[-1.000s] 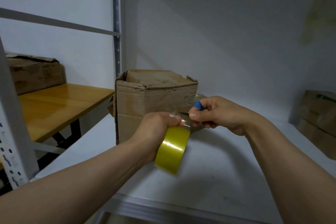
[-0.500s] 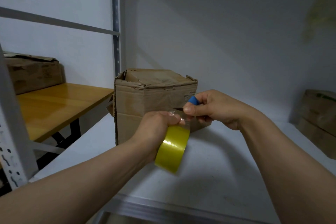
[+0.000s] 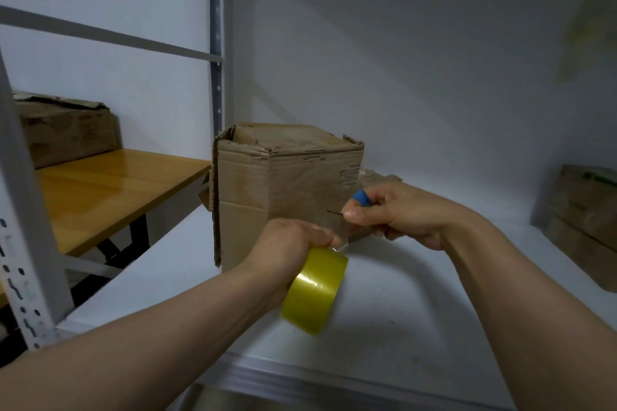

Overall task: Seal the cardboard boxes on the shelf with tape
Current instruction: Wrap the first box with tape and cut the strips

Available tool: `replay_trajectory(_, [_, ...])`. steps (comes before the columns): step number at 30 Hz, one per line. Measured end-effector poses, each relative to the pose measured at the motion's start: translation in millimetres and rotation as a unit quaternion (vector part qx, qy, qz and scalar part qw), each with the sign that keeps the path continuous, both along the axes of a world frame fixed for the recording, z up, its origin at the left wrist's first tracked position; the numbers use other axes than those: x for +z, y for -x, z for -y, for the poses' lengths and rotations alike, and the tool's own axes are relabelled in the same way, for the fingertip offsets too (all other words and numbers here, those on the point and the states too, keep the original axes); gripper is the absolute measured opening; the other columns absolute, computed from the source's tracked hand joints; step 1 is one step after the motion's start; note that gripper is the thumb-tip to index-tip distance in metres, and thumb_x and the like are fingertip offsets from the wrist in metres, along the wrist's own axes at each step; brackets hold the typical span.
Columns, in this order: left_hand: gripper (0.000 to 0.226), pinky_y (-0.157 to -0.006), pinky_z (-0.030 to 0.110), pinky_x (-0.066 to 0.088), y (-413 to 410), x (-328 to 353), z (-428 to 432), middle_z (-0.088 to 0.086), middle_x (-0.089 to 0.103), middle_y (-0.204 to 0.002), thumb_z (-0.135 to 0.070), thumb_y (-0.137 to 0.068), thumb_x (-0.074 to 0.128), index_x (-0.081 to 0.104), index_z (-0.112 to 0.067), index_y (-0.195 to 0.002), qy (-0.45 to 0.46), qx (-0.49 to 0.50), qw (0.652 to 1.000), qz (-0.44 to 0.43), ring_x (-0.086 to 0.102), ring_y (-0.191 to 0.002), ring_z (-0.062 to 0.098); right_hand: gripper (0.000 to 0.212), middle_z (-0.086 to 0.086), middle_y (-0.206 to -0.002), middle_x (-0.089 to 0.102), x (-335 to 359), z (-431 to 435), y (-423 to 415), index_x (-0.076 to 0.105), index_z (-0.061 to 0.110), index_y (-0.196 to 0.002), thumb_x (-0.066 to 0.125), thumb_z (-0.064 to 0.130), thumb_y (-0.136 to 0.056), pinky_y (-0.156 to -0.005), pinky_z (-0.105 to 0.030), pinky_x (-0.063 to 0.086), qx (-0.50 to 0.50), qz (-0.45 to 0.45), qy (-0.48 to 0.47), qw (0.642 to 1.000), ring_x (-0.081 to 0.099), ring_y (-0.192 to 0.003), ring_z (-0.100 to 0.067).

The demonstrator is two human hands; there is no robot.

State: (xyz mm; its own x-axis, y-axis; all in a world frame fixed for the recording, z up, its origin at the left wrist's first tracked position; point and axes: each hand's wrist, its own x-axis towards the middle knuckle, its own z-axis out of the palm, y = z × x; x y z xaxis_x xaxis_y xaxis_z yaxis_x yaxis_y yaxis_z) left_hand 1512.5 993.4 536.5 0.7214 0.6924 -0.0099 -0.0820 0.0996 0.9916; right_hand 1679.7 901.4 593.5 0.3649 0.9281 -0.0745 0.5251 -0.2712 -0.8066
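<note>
Tape roll [image 3: 314, 294] & L hand [image 3: 290, 243] sit a bit lower vs 0.5 s ago; gap to R hand [image 3: 400, 213] slightly wider.
Head view: L hand grips the yellow roll, on edge above white shelf [image 3: 400, 310], in front of worn cardboard box [image 3: 283, 183]. R hand closed round blue cutter [image 3: 360, 197], just up-right of roll. 2nd box [image 3: 584, 210] far R; 3rd box [image 3: 66, 130] on wood table [image 3: 110, 183], L.

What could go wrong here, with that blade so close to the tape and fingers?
The blue-handled cutter in the right hand points its thin blade toward the left hand; a slip might nick a finger. The loose strip drawn off the tape roll could fold and stick to itself. The cardboard box has torn, crumpled top edges, so tape may grip poorly.
</note>
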Motion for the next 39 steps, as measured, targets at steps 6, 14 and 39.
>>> replay_trajectory(6, [0.009, -0.064, 0.028, 0.054, 5.8, -5.8, -0.9, 0.016, 0.073, -0.085, -0.012, -0.076, 0.072, 0.080, -0.008, -0.078, 0.023, -0.120, 0.992, 0.041, 0.066, -0.069, 0.021, 0.021, -0.006, -0.092, 0.075, -38.0, 20.0, -31.3, 0.068, 0.013, -0.104, 0.071, 0.029, -0.090, -0.061, -0.024, 0.042, -0.140, 0.032, 0.059, 0.988, 0.053, -0.067, -0.010])
replay_trajectory(14, [0.013, -0.077, 0.029, 0.056, 3.4, -7.3, 2.2, 0.010, 0.076, -0.101, -0.024, -0.081, 0.075, 0.081, -0.016, -0.089, -0.025, -0.197, 0.978, 0.068, 0.068, -0.089, 0.021, 0.012, -0.003, -0.098, 0.070, -66.9, 31.3, -43.3, 0.071, 0.016, -0.094, 0.075, 0.024, -0.086, -0.078, -0.028, 0.049, -0.142, 0.189, 0.198, 0.951, 0.064, -0.091, -0.017])
replay_trajectory(39, [0.026, -0.054, 0.031, 0.052, -29.0, 8.3, 36.1, 0.016, 0.063, -0.081, -0.011, -0.090, 0.070, 0.062, -0.004, -0.113, -0.132, -0.133, 0.981, -0.042, 0.059, -0.063, 0.024, 0.014, 0.008, -0.082, 0.068, -18.1, 39.4, 30.4, 0.066, 0.026, -0.083, 0.063, 0.021, -0.096, -0.075, -0.025, 0.052, -0.131, 0.191, -0.170, 0.958, 0.064, -0.079, -0.007])
